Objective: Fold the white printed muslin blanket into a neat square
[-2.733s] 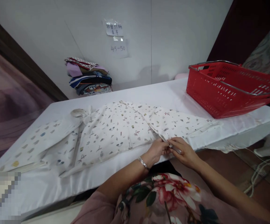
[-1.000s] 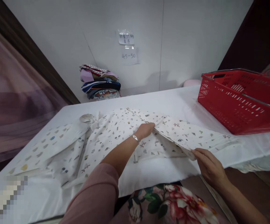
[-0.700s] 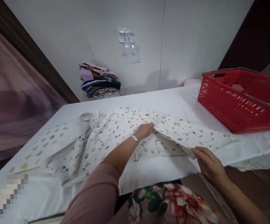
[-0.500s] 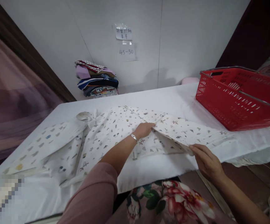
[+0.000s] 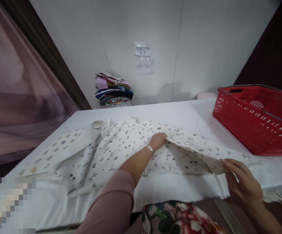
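Our left hand and right hand each pinch one edge of the garment on the tabletop; we do best tensioning it evenly, without stretching.

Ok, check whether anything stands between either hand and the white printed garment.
Nothing visible does: the left hand and the right hand both hold an edge of the white printed garment. The red plastic shopping basket stands to the right, clear of both.
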Demonstrator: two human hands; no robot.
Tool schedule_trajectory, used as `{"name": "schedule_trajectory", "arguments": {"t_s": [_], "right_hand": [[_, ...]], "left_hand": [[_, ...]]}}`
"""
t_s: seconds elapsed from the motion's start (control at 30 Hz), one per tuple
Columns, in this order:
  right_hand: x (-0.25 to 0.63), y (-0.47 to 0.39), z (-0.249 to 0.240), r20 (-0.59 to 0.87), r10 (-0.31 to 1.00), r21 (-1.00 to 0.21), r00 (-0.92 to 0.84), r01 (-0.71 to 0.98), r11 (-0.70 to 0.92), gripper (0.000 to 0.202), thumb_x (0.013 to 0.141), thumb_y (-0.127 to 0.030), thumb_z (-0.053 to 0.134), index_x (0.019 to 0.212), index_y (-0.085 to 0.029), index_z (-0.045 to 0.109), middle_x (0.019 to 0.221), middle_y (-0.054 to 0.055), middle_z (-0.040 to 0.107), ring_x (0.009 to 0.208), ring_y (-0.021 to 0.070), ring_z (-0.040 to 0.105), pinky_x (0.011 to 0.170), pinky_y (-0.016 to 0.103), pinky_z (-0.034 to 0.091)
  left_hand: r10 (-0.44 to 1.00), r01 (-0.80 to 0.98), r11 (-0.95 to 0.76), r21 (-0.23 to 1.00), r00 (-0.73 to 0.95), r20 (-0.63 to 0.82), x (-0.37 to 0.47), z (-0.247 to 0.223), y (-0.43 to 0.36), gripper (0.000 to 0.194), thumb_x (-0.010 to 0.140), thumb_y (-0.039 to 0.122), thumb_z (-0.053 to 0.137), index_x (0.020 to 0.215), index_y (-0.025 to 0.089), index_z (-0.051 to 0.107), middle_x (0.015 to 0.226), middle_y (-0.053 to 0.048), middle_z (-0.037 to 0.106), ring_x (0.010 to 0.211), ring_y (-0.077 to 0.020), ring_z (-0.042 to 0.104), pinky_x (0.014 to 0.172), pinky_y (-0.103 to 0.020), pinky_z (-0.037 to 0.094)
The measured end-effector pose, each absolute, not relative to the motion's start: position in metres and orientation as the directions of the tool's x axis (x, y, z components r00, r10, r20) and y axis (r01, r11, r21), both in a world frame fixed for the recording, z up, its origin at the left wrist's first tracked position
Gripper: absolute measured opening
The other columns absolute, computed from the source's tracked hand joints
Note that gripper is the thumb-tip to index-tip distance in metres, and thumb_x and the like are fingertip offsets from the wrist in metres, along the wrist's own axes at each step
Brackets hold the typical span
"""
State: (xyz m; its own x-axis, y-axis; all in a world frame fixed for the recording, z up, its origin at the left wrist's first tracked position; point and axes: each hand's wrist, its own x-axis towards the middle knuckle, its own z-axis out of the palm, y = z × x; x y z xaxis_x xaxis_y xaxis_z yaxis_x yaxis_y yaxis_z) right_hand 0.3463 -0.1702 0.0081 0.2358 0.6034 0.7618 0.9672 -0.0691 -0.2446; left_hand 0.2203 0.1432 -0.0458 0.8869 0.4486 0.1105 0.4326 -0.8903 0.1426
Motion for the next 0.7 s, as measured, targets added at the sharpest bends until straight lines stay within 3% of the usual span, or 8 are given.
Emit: {"name": "schedule_trajectory", "arguments": {"t_s": [0.23,0.37,0.7], "right_hand": [[0.359,-0.17,0.027,0.808,0.526,-0.204,0.265,0.964,-0.173,0.035,0.085,-0.021,0.051,0.117,-0.032,0.054,0.096,0.006,0.06,0.084,0.0233,0.061,0.068,0.036,0.05],[0.366,-0.17,0.029,0.809,0.494,-0.25,0.32,0.947,-0.202,0.03,0.084,-0.024,0.054,0.113,-0.03,0.058,0.097,0.007,0.062,0.083,0.0239,0.062,0.074,0.038,0.05],[0.386,-0.171,0.022,0.801,0.446,-0.281,0.4,0.908,-0.309,0.03,0.082,-0.027,0.056,0.112,-0.027,0.06,0.1,0.009,0.063,0.089,0.0259,0.062,0.08,0.039,0.049]], "left_hand": [[0.58,0.56,-0.807,0.189,0.812,0.071,0.214,-0.042,0.166,0.029,0.083,0.016,0.042,0.107,0.022,0.057,0.113,-0.004,0.061,0.093,-0.0193,0.059,0.075,-0.029,0.045],[0.624,0.601,-0.772,0.208,0.779,0.066,0.208,-0.041,0.182,0.031,0.085,0.017,0.041,0.112,0.022,0.056,0.113,-0.005,0.062,0.094,-0.019,0.06,0.077,-0.028,0.045],[0.647,0.626,-0.756,0.194,0.759,0.073,0.2,-0.033,0.213,0.027,0.083,0.017,0.043,0.103,0.022,0.061,0.104,-0.004,0.064,0.091,-0.019,0.06,0.076,-0.029,0.044]]}}
